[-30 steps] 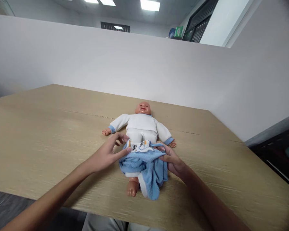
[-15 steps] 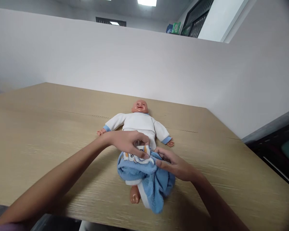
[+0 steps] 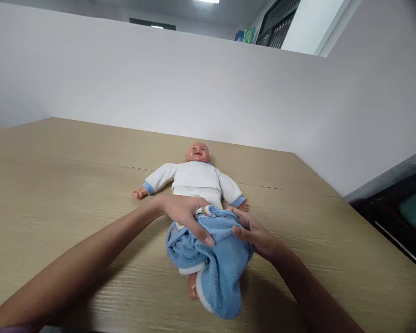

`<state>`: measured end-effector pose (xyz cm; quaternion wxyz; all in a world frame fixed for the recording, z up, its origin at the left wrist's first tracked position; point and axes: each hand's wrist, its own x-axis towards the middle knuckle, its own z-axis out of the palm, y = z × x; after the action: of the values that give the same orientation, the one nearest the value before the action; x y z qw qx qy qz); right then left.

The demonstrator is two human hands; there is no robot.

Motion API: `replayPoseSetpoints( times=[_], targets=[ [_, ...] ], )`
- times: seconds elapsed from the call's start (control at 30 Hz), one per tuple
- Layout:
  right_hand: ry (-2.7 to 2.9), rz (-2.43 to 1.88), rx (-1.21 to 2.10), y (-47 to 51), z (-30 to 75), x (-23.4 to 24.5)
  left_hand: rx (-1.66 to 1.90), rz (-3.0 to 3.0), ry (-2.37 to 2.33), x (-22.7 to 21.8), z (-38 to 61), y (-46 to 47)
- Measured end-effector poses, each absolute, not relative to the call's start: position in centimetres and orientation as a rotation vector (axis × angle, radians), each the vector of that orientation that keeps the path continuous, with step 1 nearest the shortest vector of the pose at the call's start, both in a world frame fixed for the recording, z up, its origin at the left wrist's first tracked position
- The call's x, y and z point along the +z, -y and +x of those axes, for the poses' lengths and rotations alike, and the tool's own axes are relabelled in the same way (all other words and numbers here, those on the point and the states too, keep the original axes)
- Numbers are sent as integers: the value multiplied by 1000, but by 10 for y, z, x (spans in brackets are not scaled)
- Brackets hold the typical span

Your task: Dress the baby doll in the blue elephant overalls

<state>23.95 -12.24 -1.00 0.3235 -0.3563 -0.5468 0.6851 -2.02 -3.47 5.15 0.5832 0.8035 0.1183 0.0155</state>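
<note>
A baby doll point(image 3: 197, 178) lies on its back, head away from me, in a white top with blue cuffs and white bottoms. Blue fleece trousers point(image 3: 223, 259) with white hems are bunched over its legs. One bare foot point(image 3: 192, 286) pokes out of the left hem; the other foot is hidden in the cloth. My left hand point(image 3: 187, 213) grips the waistband from the left, thumb over the blue fleece and fingers out of sight under it. On the right side, my right hand point(image 3: 251, 231) pinches the trousers between thumb and fingers.
The doll rests on a wide wooden table point(image 3: 90, 152). A white partition wall point(image 3: 194, 88) rises behind the table's far edge. At the right stands a dark item point(image 3: 395, 212) with a green thing in it.
The waistband's patterned front has folded mostly out of sight, showing more blue fleece. My left thumb has moved down over the cloth. The view has shifted slightly.
</note>
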Motion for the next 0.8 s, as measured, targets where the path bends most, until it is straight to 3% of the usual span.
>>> replayPoseSetpoints(
  times=[0.13,0.4,0.63,0.8],
  targets=[
    [1634,-967,1908,124,249,-7,125,1836,-175,46,-17,29],
    [1225,-893,1732,126,240,-7,-44,1876,-127,47,-17,35],
    [1781,-913,1984,131,258,2,76,1853,-100,42,-17,31],
    [1324,-999,1789,133,253,-14,-80,1734,-105,43,-18,35]
  ],
)
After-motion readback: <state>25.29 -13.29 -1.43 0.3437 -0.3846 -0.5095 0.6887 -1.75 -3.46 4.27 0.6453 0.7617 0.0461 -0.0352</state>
